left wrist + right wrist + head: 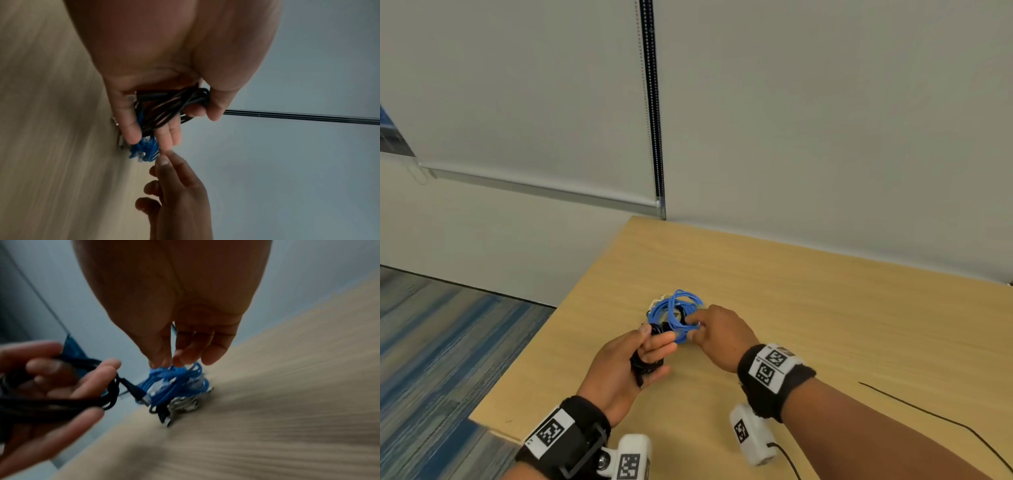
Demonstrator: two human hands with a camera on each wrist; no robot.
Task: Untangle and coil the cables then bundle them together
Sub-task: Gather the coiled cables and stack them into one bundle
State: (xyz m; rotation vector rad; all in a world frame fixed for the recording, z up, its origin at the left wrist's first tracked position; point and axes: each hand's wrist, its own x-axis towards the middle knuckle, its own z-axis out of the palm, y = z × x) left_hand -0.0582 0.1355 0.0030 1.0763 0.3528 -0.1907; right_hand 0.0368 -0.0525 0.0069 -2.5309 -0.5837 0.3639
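A tangle of blue cable (677, 310) lies on the wooden table (808, 298), mixed with a white cable (185, 403) and black strands underneath. My left hand (645, 353) holds a coil of black cable (645, 365) in its curled fingers; a black plug end (136, 391) trails from it into the tangle. The same black coil (170, 105) shows across the palm in the left wrist view. My right hand (697, 329) pinches blue strands (174, 371) at the near right side of the tangle with thumb and fingertips (179, 361).
A thin black wire (941, 418) runs across the table at the near right. The table's left edge (530, 346) drops to a striped blue carpet (441, 342). A wall with a window blind and its bead cord (654, 120) stands behind.
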